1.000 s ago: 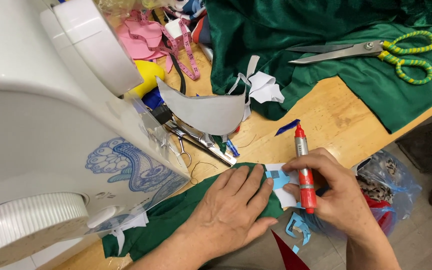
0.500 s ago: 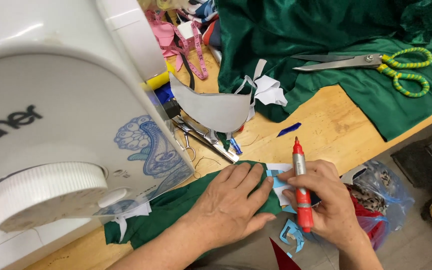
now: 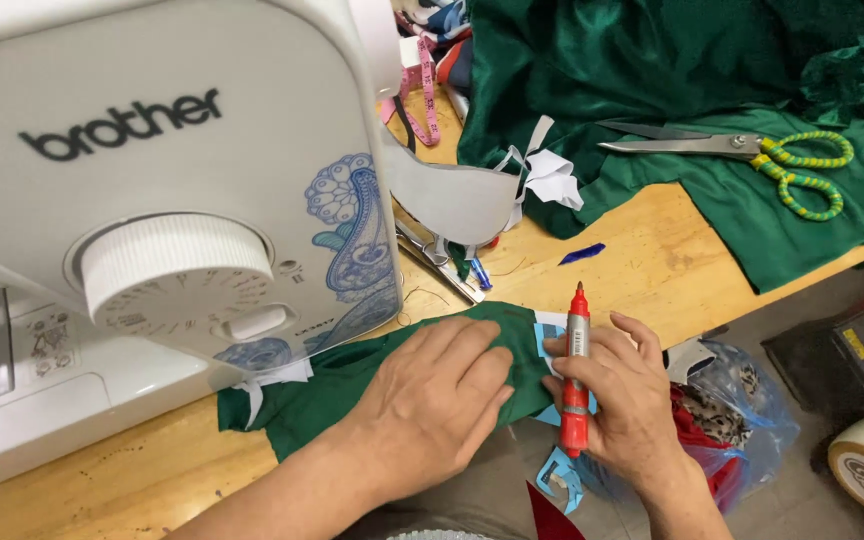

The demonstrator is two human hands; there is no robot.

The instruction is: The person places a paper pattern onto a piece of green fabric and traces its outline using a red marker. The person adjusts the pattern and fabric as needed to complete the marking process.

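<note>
I see glossy green cloth (image 3: 422, 370), a matt wooden table (image 3: 652, 260), and a smooth plastic marker (image 3: 575, 385).

The scene was brightly and evenly lit from overhead, with only soft shadows under the left hand (image 3: 430, 400) and below the sewing machine (image 3: 162, 200) toward seven o'clock. A mild sheen lay on the machine's white casing and on the green satin fabric (image 3: 652, 70) at one o'clock. Focus was crisp centrally, while the machine bulged slightly toward nine o'clock.
</note>
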